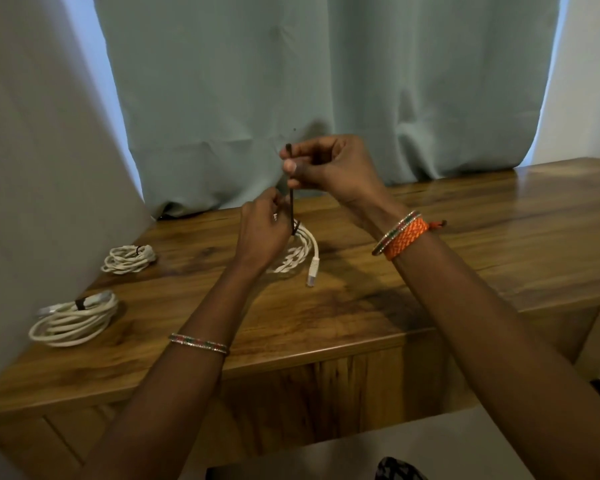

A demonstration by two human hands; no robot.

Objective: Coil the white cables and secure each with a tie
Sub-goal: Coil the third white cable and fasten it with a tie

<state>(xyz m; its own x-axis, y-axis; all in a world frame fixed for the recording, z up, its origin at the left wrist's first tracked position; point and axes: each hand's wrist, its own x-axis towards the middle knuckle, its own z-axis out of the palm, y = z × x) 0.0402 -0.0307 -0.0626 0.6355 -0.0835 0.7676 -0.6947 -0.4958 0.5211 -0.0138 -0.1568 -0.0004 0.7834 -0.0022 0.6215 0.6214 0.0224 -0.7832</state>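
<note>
Above the wooden table (465, 237) my left hand (262, 230) grips a coiled white cable (297, 252), whose plug end (313, 271) hangs down on the right. A dark tie (291, 202) runs straight up from the top of the coil. My right hand (326, 166) pinches the tie's upper end between thumb and fingers, higher than the left hand. Part of the coil is hidden behind my left hand.
Two other white coils lie at the table's left, each with a dark tie round it: a small one (129, 259) farther back and a larger one (73, 320) near the front edge. A pale curtain (326, 81) hangs behind the table.
</note>
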